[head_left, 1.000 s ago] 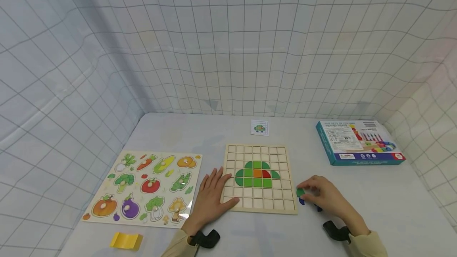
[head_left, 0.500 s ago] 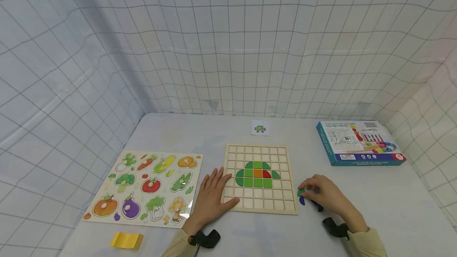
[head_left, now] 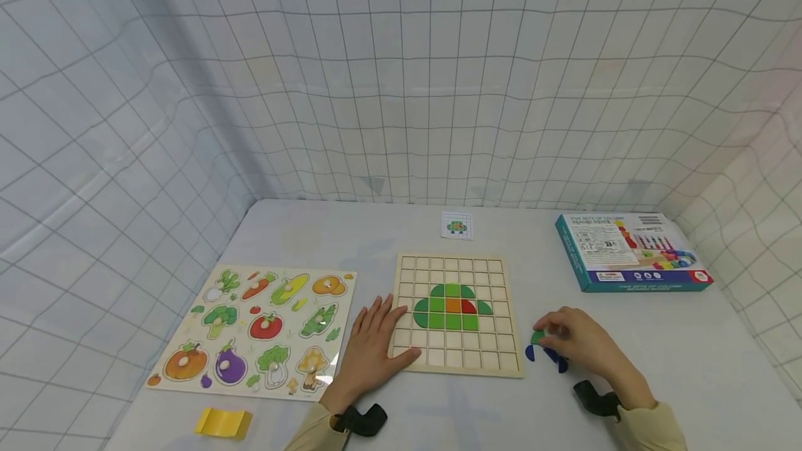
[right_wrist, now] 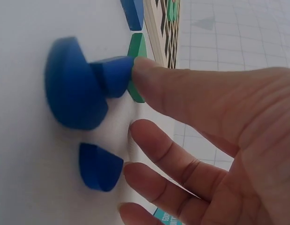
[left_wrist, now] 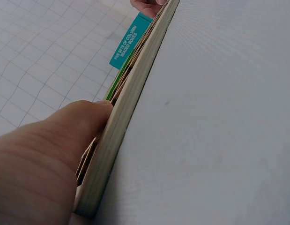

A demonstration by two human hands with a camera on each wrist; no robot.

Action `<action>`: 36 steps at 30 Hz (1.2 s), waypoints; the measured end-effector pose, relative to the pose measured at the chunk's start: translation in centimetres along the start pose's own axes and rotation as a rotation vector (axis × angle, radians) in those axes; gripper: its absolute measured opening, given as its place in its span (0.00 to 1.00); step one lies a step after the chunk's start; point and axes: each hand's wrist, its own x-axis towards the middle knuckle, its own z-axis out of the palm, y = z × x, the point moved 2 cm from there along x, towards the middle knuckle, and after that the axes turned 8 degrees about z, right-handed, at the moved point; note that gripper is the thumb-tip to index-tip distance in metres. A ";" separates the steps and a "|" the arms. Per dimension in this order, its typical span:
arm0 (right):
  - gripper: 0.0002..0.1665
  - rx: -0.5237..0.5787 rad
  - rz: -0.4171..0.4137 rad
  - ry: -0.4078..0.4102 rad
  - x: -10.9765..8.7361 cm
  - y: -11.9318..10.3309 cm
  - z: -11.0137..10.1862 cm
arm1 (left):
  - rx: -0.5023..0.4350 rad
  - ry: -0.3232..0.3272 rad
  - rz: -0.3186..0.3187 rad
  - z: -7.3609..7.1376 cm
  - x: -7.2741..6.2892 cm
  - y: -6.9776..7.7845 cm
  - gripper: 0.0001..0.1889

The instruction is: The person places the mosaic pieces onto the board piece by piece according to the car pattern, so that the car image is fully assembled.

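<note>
A square wooden grid board (head_left: pixel 460 360) lies flat, with green, orange and red tiles set near its middle. My left hand (head_left: pixel 370 346) rests with fingers spread over the board's left edge; in the left wrist view its thumb (left_wrist: pixel 86 115) lies on the rim. Right of the board, my right hand (head_left: pixel 579 343) pinches a green rounded tile (head_left: pixel 537 337) low over the table. Under and beside it lie several blue rounded tiles (right_wrist: pixel 101 168). The right thumb (right_wrist: pixel 152 77) partly covers the green tile in the right wrist view, and the index fingertip is hidden there.
A vegetable puzzle board (head_left: pixel 276 339) lies at the left, with a yellow block (head_left: pixel 223 423) in front. Behind the grid board is a small pattern card (head_left: pixel 457 225). A flat box (head_left: pixel 633 252) stands at the back right. White gridded cloth (head_left: pixel 438 89) encloses the table.
My right hand has shifted slightly right, taking the green tile away from the grid board. More of the blue tiles now shows. The left hand stays in place.
</note>
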 end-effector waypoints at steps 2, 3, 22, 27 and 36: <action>0.07 -0.004 -0.007 -0.006 -0.1 0.0 -0.1 | -0.002 -0.001 -0.002 0.0 0.0 0.0 0.38; 0.07 -0.007 -0.012 -0.009 -0.1 0.0 -0.1 | -0.006 -0.003 -0.004 0.0 0.0 0.0 0.38; 0.11 0.101 0.058 -0.001 -0.2 -0.1 0.1 | -0.030 -0.020 -0.022 0.0 0.0 0.0 0.39; 0.09 0.115 0.005 0.008 -0.2 -0.1 0.3 | -0.022 -0.031 -0.027 0.0 0.0 0.0 0.39; 0.09 0.129 -0.123 0.066 -0.4 -0.9 0.7 | -0.018 -0.047 -0.040 0.0 0.0 -0.1 0.39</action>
